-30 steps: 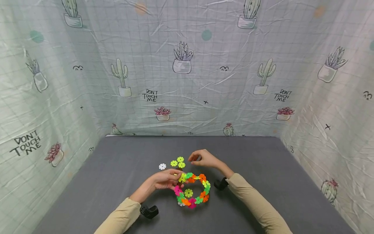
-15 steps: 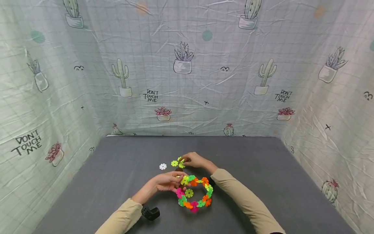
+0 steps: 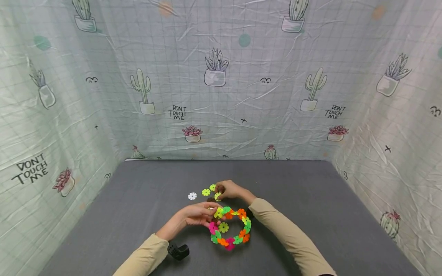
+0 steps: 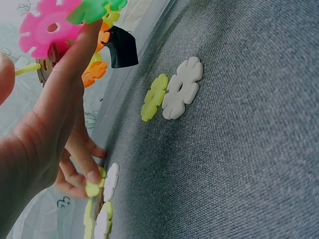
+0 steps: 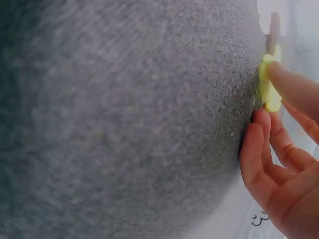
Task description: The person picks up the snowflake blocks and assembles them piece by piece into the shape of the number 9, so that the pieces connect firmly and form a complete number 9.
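Note:
My left hand [image 3: 197, 214] holds a ring of interlocked snowflake discs [image 3: 238, 240] in pink, orange, green and yellow. Its fingers grip the ring's left side, where a pink disc [image 4: 50, 27] and a brown disc [image 4: 46, 69] show in the left wrist view. Beyond it, my right hand [image 3: 229, 189] pinches a yellow snowflake disc [image 3: 218, 196] near the table surface. The right wrist view has the thumb on that yellow disc [image 5: 269, 84], with the other fingers bent beneath it. Two more yellow discs [image 3: 205, 192] lie just left of the right hand.
A white disc [image 3: 192, 196] lies left of the yellow ones, and a brown disc [image 3: 211, 199] lies between the hands. Another yellow disc [image 3: 223, 227] rests on the grey table [image 3: 293, 180], seen through the ring. Printed curtains [image 3: 241, 142] surround the table.
My right hand has moved left to the yellow discs and drawn one slightly to the right between its fingertips. The left hand and ring have shifted a little rightward.

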Motion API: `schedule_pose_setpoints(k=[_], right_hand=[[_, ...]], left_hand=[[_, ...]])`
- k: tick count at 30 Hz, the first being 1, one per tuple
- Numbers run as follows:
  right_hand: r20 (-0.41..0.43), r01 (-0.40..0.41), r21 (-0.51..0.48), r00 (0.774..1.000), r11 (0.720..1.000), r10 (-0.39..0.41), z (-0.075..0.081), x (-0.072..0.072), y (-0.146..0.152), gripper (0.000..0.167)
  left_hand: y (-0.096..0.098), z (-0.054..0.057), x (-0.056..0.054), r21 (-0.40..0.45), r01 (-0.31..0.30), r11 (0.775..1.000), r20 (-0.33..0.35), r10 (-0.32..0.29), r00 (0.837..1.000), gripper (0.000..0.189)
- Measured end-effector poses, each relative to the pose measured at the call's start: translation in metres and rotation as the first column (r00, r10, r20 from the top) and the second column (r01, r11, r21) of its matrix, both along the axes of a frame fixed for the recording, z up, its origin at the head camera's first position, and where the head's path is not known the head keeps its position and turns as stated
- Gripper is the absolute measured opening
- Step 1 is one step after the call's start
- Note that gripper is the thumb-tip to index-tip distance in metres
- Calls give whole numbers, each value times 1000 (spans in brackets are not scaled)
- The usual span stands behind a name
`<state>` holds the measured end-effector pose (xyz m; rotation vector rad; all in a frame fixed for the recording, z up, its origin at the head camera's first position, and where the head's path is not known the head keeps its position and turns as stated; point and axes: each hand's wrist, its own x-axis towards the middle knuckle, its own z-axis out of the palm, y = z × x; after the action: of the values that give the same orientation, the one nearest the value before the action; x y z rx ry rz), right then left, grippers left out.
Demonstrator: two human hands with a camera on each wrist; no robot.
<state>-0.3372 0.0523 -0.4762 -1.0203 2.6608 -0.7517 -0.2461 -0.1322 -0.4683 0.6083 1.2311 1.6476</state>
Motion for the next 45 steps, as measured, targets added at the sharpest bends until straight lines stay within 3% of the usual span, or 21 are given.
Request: schedule_pose_setpoints(k=[5, 10, 19, 26, 30, 36, 40, 45], right_hand=[[155, 82, -119, 986, 989, -63, 3, 4, 12, 14], [201, 97, -197, 978, 976, -57, 12, 12, 25, 11], [154, 35, -358, 988, 933, 21, 34, 35, 49, 16], [77, -38, -351, 995, 936, 69, 44, 53, 60, 17], [24, -67, -337, 996, 939, 80, 40, 58, 60, 15], [-52, -57, -349, 998, 935, 42, 39, 65, 54, 13], [-79, -50, -382, 997, 923, 21, 51, 78, 50, 11], [-80, -77, -392, 996, 917, 49, 68, 91, 46, 9]], left_hand=[[-2, 1, -1, -28, -38, 999, -10, 38, 999, 22], [-5, -1, -4, -66, -133, 989, -2, 133, 991, 25], [-5, -3, -4, -98, -249, 964, -8, 249, 968, 42], [-3, 3, -2, -82, -292, 953, 45, 297, 954, 23], [-1, 0, -4, -71, -297, 952, 15, 299, 954, 16], [0, -4, -6, -73, -338, 938, -25, 337, 941, 26], [0, -3, -5, -57, -364, 930, -34, 362, 931, 40], [0, -1, -4, -28, -361, 932, -100, 356, 929, 50]])
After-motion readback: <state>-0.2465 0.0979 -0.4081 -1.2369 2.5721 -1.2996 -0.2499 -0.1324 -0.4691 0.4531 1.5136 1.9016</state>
